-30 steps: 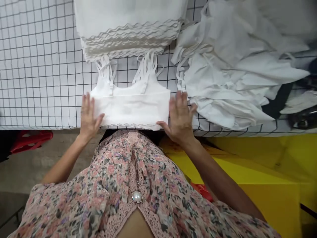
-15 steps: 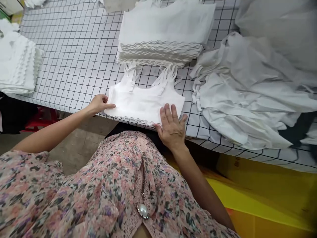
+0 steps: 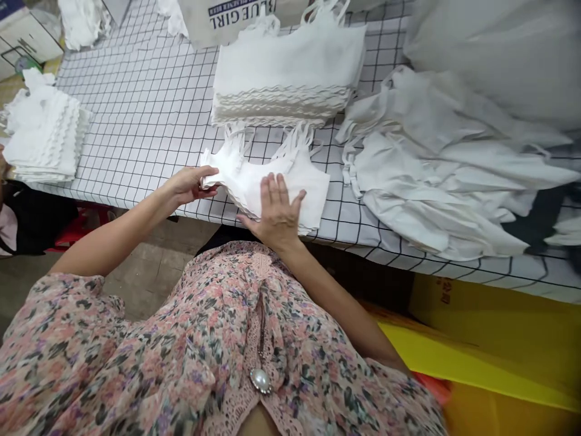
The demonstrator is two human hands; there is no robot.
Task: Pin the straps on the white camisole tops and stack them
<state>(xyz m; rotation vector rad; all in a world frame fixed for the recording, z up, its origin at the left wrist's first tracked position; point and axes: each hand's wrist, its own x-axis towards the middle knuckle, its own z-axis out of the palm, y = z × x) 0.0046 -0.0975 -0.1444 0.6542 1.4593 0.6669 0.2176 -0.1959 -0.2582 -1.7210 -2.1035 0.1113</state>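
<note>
A small stack of white strappy camisole tops [image 3: 311, 197] lies at the table's near edge, straps pointing away from me. My left hand [image 3: 195, 183] pinches the stack's left side between thumb and fingers and lifts it, so the fabric bends up there. Flat across the middle of the stack rests my right hand [image 3: 278, 212], its fingers stretched and thumb spread. Just beyond lies a taller, neat pile of white tops [image 3: 285, 66] with wavy hems facing me.
The table has a black-and-white checked cloth [image 3: 136, 109]. Crumpled white garments [image 3: 422, 175] lie at right, beside a large pale bag [image 3: 499, 54]. Another folded pile [image 3: 48, 133] stands at far left, near another person's dark clothing [image 3: 36, 218]. Yellow boxes [image 3: 490, 339] are under the table.
My left hand has taken hold of the stack's left side and raised it. My right hand has slid left from the stack's right end to its middle. The view has shifted slightly.
</note>
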